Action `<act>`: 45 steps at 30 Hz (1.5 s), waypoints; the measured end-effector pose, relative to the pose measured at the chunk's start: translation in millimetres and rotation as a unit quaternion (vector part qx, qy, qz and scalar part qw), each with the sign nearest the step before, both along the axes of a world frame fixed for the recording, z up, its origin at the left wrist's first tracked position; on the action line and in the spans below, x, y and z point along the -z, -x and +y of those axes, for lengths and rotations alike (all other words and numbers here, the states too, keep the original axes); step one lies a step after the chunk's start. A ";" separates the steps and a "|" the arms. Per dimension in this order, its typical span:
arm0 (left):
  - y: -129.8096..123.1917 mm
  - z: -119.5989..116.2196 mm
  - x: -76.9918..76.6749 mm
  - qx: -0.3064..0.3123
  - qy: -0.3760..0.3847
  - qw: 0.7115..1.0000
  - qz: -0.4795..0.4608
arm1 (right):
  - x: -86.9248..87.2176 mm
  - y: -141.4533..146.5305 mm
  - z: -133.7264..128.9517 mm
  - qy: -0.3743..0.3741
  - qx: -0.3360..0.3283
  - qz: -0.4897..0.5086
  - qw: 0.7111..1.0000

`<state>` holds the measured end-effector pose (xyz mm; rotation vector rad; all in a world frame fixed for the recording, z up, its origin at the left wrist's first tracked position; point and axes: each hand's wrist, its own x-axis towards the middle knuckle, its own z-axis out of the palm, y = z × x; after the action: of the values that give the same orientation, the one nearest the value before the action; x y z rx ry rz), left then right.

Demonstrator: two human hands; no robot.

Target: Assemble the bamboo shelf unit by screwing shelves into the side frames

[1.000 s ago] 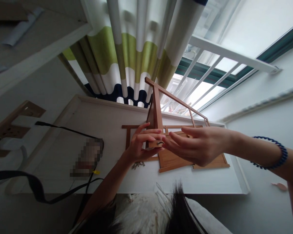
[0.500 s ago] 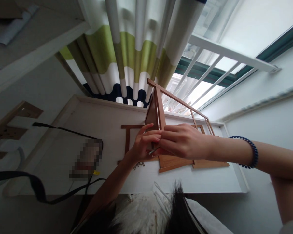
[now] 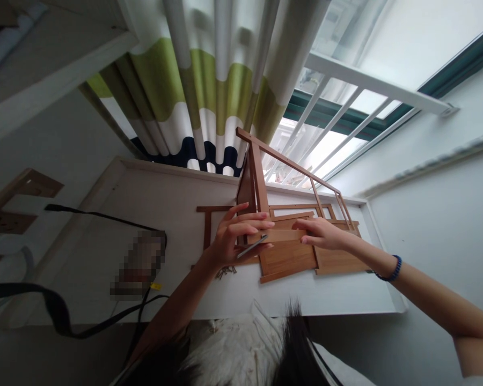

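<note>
My left hand [image 3: 228, 239] is wrapped around the near end of a wooden strip [image 3: 282, 236], its fingers along the upper side. A thin grey metal rod, seemingly a hex key [image 3: 250, 248], slants across this end; its tip meets the wood near my fingers. My right hand [image 3: 324, 234] has its thumb and fingers closed at the strip's far right end. Just behind stands a brown wooden frame [image 3: 259, 177] with a long top rail running back to the right. Flat wooden panels [image 3: 287, 260] lie beneath the strip.
Several loose screws [image 3: 226, 272] lie on the white desk [image 3: 185, 289]. A wooden T-shaped piece [image 3: 207, 228] is behind my left hand. At the left are a blurred-out object [image 3: 139, 265], a black cable [image 3: 100, 213] and wall sockets [image 3: 18, 206]. Curtains [image 3: 209, 102] and a white window railing [image 3: 382, 88] rise behind.
My right hand has moved right, away from my left hand and the hex key, to the strip's other end. The hex key and strip now show more fully. My left hand stays at the near end.
</note>
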<state>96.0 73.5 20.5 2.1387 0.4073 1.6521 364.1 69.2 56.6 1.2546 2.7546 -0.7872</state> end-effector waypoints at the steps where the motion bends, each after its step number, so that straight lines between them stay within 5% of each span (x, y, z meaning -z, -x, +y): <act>1: 0.7 0.0 0.2 -0.001 0.003 1.000 0.001 | 3.8 -0.2 -1.5 0.000 0.005 -0.011 1.000; 8: 6.7 -0.1 8.1 -0.022 0.021 0.999 -0.022 | 4.0 7.6 -10.6 -0.068 0.070 -0.048 0.994; 16: 6.2 -1.5 19.0 -0.030 0.035 0.997 -0.053 | -19.6 2.4 -13.5 -0.165 0.116 -0.090 0.975; 20: -2.7 -1.1 23.0 -0.035 0.060 0.995 -0.065 | -20.6 1.3 -12.7 -0.195 0.117 -0.102 0.968; 27: -22.9 -6.5 24.0 -0.132 0.125 0.982 -0.041 | -15.6 -0.4 -14.9 -0.238 0.110 -0.108 0.959; 36: -22.5 -12.3 22.1 -0.121 0.174 0.977 0.023 | -17.6 -3.0 -17.1 -0.301 0.101 -0.129 0.939; 45: -16.9 -17.8 18.4 -0.110 0.216 0.969 0.051 | -37.3 -1.9 -26.9 -0.377 0.067 -0.153 0.911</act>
<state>112.9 55.7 2.1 1.9024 0.9705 1.4008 365.9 42.3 93.9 1.4896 2.7777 0.5240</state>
